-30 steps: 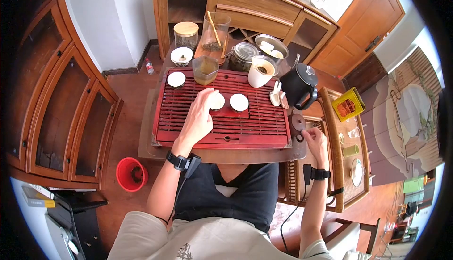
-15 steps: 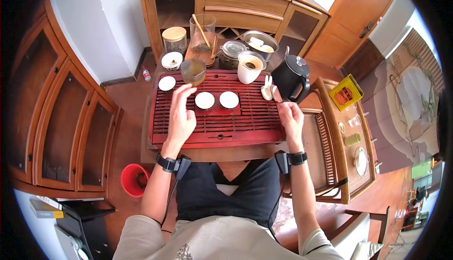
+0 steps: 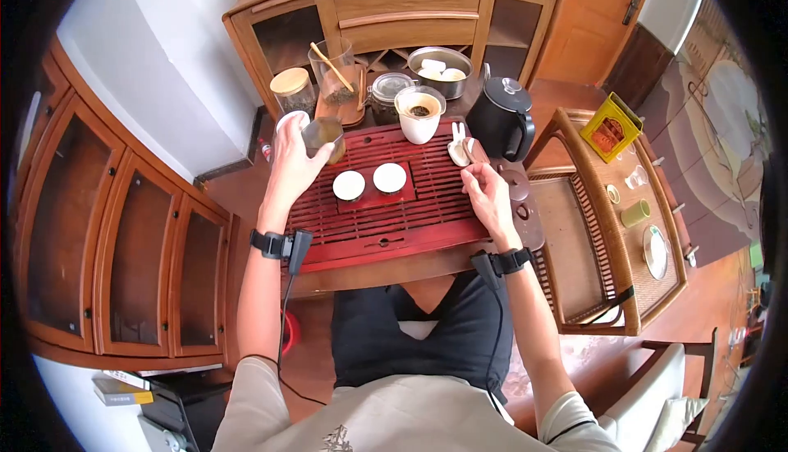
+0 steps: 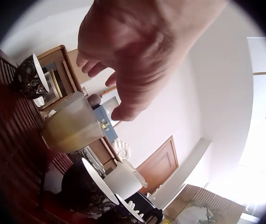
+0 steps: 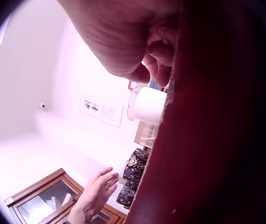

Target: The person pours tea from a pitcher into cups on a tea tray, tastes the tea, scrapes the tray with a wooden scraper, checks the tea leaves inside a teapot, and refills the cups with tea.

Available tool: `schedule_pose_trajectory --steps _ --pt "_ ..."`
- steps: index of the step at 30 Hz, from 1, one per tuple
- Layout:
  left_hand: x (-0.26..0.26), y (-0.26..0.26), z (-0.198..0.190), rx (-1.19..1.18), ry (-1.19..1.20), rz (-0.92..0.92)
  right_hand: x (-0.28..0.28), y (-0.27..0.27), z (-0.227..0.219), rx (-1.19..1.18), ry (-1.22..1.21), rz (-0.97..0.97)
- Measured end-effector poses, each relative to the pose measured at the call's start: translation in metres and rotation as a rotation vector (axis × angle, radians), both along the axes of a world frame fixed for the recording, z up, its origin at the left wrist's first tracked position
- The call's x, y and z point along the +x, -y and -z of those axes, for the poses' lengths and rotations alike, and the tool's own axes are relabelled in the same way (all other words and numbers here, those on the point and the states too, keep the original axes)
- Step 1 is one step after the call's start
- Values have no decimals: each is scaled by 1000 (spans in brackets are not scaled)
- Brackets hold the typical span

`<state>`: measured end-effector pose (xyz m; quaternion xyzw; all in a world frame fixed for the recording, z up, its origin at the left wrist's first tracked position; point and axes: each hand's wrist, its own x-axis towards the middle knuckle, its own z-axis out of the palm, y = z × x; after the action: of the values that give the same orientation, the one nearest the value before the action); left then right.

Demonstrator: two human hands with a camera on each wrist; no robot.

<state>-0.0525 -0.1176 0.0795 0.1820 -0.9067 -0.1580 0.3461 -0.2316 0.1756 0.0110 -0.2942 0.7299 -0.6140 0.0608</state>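
My left hand (image 3: 293, 161) reaches over the back left of the red slatted tea tray (image 3: 386, 243), fingers extended and thumb apart. Just beside its thumb stands a glass pitcher (image 3: 326, 139) of yellowish tea; a gap shows between them in the left wrist view. Two dark-patterned teacups with white insides, a left one (image 3: 349, 186) and a right one (image 3: 390, 178), sit mid-tray. Another patterned cup (image 4: 30, 79) is largely hidden behind my hand in the head view. At the tray's right edge, my right hand (image 3: 490, 198) hangs loosely curled with nothing visible in it, near a brown teapot (image 3: 515, 183).
A white strainer cup (image 3: 420, 124), rabbit figurine (image 3: 458, 148) and black kettle (image 3: 501, 111) stand at the back right. Glass jars, including a lidded one (image 3: 293, 91), line the back. A rattan cart (image 3: 574, 247) flanks the table on the right.
My left hand has moved off the middle cups, leftward and back toward the pitcher. My right hand has left the teapot and come to the tray's right edge. The head view has shifted.
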Motion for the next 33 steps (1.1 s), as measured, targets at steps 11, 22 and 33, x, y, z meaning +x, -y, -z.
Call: schedule_pose_trajectory --steps 11,22,33 --pt "-20 -14 5 59 106 -25 5 -6 -1 11 -16 17" --pt "6 -26 -26 139 -190 -4 9 -7 -8 53 -39 41" --pt "43 -23 -47 429 -427 250 7 -8 -5 60 -51 36"
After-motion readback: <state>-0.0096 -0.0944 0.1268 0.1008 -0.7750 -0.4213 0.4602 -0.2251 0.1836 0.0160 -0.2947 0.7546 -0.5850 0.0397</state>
